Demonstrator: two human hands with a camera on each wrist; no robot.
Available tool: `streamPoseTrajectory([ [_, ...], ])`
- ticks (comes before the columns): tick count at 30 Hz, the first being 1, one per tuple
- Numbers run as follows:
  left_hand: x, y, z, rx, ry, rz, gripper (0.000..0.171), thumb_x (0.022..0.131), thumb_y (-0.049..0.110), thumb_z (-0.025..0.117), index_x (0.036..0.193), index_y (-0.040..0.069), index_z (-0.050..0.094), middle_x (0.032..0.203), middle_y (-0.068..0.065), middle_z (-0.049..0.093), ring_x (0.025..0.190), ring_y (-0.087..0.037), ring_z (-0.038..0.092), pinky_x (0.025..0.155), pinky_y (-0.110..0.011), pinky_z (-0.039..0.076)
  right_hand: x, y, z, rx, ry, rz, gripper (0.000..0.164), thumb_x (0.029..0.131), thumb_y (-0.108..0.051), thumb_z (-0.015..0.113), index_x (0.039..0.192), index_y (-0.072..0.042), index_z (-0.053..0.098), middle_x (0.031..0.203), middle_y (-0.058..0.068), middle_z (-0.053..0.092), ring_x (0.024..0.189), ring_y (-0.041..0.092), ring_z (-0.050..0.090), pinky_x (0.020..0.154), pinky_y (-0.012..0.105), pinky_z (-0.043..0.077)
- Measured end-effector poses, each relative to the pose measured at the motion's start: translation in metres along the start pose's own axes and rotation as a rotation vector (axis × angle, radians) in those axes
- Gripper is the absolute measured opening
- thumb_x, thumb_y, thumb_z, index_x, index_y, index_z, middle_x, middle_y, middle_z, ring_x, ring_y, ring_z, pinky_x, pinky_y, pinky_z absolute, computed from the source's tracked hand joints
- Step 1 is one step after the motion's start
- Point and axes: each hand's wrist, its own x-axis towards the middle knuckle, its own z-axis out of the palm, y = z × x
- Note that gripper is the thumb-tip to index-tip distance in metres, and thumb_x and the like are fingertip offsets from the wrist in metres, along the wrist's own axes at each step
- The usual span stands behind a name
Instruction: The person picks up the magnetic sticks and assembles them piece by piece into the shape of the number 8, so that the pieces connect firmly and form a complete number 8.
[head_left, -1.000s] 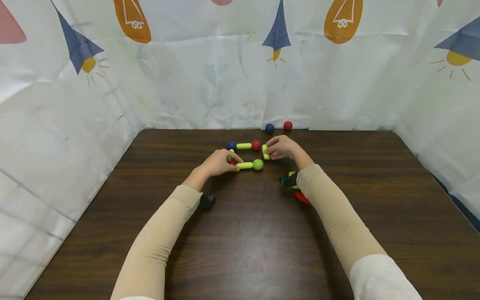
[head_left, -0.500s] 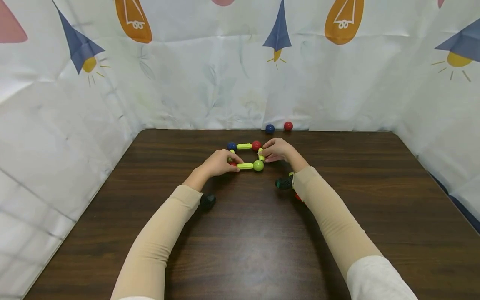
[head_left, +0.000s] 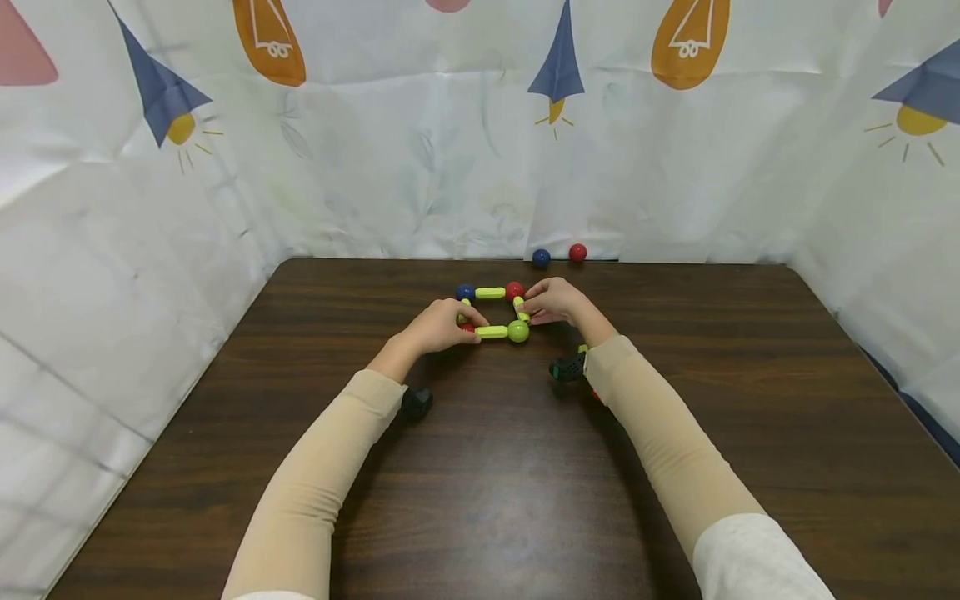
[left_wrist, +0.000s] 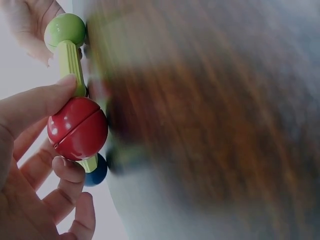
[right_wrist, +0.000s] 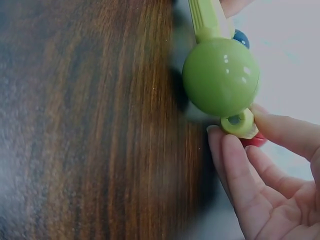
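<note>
A four-sided outline of yellow-green rods and coloured balls lies on the table. Its front left corner is a red ball (left_wrist: 77, 129), which my left hand (head_left: 437, 325) grips, thumb by the front rod (head_left: 492, 332) and fingers on the other side. My right hand (head_left: 558, 302) pinches the right-side rod (head_left: 521, 308) between thumb and fingers. That rod's far end is at the back red ball (head_left: 514, 291). Its near end, a round socket face, shows beside the green ball (right_wrist: 221, 76); whether they touch, I cannot tell. A blue ball (head_left: 465, 292) and the back rod (head_left: 491, 293) complete the far side.
Loose blue (head_left: 541, 258) and red (head_left: 577, 252) balls sit at the table's back edge by the patterned curtain. Under the right forearm a red piece (head_left: 596, 395) and a yellow-green piece (head_left: 582, 348) partly show. Dark wrist devices hang below both wrists.
My right hand has moved left with its rod, bringing it between the back red ball and the green ball. The rod's near end has then swung slightly right. My left hand stays put.
</note>
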Motion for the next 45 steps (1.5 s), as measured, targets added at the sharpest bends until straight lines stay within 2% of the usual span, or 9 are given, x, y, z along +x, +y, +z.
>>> streamPoseTrajectory([
  [11, 0.0014, 0.0010, 0.0008, 0.011, 0.001, 0.004, 0.025, 0.092, 0.015, 0.079, 0.116, 0.009, 0.079, 0.114, -0.006, 0.073, 0.099, -0.022, 0.058, 0.091, -0.039, 0.048, -0.0006, -0.0015, 0.0058, 0.016, 0.038, -0.003, 0.030, 0.097, -0.002, 0.069, 0.122, 0.005, 0.054, 0.098, 0.011, 0.058, 0.078, 0.014, 0.060, 0.073, 0.027, 0.059],
  [18, 0.0026, 0.0009, 0.0013, 0.008, 0.006, 0.014, 0.025, 0.091, 0.015, 0.079, 0.115, 0.009, 0.079, 0.113, -0.006, 0.074, 0.098, -0.022, 0.058, 0.089, -0.038, 0.048, -0.0012, -0.0007, 0.0080, -0.030, 0.045, -0.008, 0.023, 0.097, -0.005, 0.069, 0.116, 0.004, 0.059, 0.098, 0.011, 0.059, 0.077, 0.015, 0.061, 0.075, 0.028, 0.059],
  [21, 0.0020, 0.0013, 0.0020, 0.004, 0.004, 0.013, 0.025, 0.092, 0.015, 0.079, 0.115, 0.009, 0.079, 0.112, -0.006, 0.073, 0.096, -0.022, 0.057, 0.087, -0.037, 0.048, -0.0006, 0.0010, 0.0069, -0.075, 0.040, 0.004, 0.026, 0.097, -0.010, 0.071, 0.117, 0.004, 0.062, 0.097, 0.011, 0.061, 0.075, 0.015, 0.063, 0.077, 0.029, 0.059],
  [27, 0.0022, 0.0028, 0.0020, 0.031, 0.005, -0.015, 0.024, 0.091, 0.019, 0.080, 0.115, 0.013, 0.079, 0.108, -0.003, 0.072, 0.092, -0.022, 0.056, 0.083, -0.039, 0.047, 0.0003, 0.0010, 0.0050, -0.140, 0.022, 0.018, 0.039, 0.097, -0.019, 0.073, 0.127, 0.004, 0.063, 0.096, 0.009, 0.063, 0.072, 0.014, 0.064, 0.072, 0.026, 0.058],
  [34, 0.0023, 0.0049, 0.0009, 0.050, 0.004, -0.037, 0.024, 0.092, 0.021, 0.079, 0.115, 0.015, 0.079, 0.108, -0.002, 0.071, 0.093, -0.022, 0.056, 0.083, -0.042, 0.047, -0.0007, -0.0016, 0.0061, -0.138, 0.012, 0.026, 0.042, 0.098, -0.020, 0.071, 0.131, 0.005, 0.063, 0.088, 0.006, 0.063, 0.069, 0.011, 0.063, 0.068, 0.024, 0.057],
  [41, 0.0017, 0.0044, 0.0013, 0.042, 0.002, -0.030, 0.025, 0.092, 0.021, 0.080, 0.116, 0.014, 0.079, 0.110, -0.003, 0.072, 0.094, -0.022, 0.057, 0.083, -0.040, 0.047, -0.0006, -0.0020, 0.0035, -0.175, -0.008, 0.027, 0.045, 0.099, -0.023, 0.071, 0.132, 0.005, 0.064, 0.094, 0.008, 0.067, 0.074, 0.013, 0.066, 0.077, 0.028, 0.059],
  [45, 0.0014, 0.0016, 0.0003, 0.021, -0.007, -0.002, 0.027, 0.092, 0.020, 0.079, 0.118, 0.011, 0.078, 0.113, -0.004, 0.072, 0.099, -0.023, 0.059, 0.090, -0.041, 0.048, -0.0045, -0.0049, -0.0005, -0.243, -0.030, 0.000, 0.043, 0.100, -0.024, 0.070, 0.133, 0.003, 0.064, 0.097, 0.011, 0.071, 0.079, 0.015, 0.069, 0.080, 0.031, 0.058],
])
